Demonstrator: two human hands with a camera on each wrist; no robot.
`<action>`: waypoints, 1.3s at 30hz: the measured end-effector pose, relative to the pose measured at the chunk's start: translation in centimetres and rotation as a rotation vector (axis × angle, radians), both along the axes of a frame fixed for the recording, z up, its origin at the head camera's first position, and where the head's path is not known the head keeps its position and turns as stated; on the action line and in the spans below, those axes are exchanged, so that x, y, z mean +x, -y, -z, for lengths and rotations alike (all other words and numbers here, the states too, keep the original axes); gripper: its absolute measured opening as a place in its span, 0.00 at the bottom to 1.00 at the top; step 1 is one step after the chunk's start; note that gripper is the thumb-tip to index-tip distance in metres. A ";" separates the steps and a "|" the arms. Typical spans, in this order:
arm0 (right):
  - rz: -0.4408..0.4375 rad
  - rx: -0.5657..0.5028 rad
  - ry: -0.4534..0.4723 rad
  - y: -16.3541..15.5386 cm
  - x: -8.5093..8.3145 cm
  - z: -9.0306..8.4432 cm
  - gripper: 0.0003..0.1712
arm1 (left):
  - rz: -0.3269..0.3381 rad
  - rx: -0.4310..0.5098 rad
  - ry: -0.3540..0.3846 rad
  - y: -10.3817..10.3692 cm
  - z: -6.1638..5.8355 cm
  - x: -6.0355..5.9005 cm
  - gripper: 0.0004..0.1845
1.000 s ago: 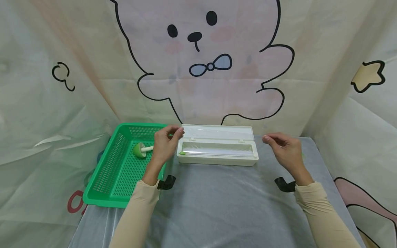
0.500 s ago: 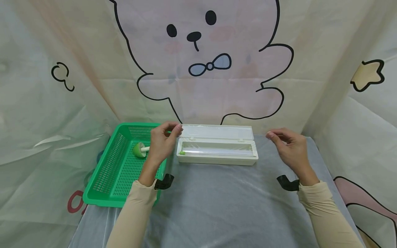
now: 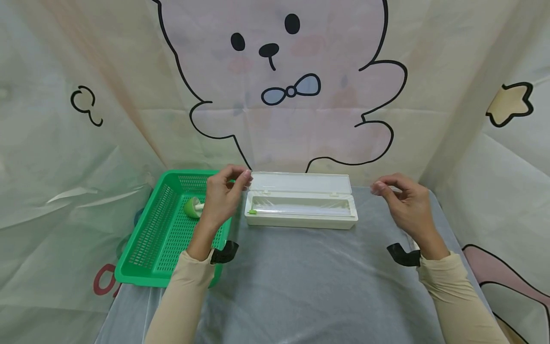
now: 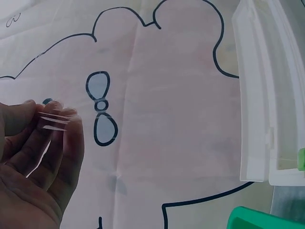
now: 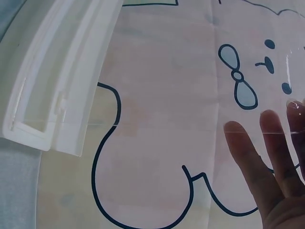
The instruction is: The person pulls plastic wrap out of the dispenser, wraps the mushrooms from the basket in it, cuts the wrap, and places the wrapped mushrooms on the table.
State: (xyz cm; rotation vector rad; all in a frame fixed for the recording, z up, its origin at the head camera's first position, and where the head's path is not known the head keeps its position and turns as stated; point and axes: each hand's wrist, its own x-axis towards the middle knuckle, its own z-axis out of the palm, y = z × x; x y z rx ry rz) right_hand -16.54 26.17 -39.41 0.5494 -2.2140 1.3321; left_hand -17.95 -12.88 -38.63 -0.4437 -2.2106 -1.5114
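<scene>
From the head view, a long white plastic dispenser box (image 3: 301,212) lies across the far middle of the grey, cloth-covered table (image 3: 301,286), its flat hinged lid (image 3: 301,182) folded open toward the backdrop (image 3: 279,95), a crinkled sheet printed with a cartoon bear. A thin clear film (image 3: 309,177) stretches above the box between both hands, almost invisible but for a faint glint. The left hand (image 3: 223,196) pinches its left end between thumb and fingertips, just beside the lid's left corner; the right hand (image 3: 406,203) pinches the other end, a little apart from the box's right end. To the left, touching the left forearm's line, sits a green perforated plastic basket (image 3: 163,239), and in it a rounded green-headed tool (image 3: 192,208) with a pale handle, partly hidden behind the left hand. Black straps show at both wrists.

From the left wrist view, the fingers (image 4: 71,143) curl narrowly on a glossy, wrinkled strip of the film, with the white lid edge and a corner of green basket at the right.

From the right wrist view, fingers (image 5: 248,162) are seen blurred through the transparent film; the grip itself is not plain here, and the rigid white box stands at upper left
</scene>
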 end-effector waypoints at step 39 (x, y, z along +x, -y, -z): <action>-0.326 -0.002 0.303 -0.7 1.4 3.9 0.07 | 0.456 -0.108 0.431 2.0 2.7 1.1 0.07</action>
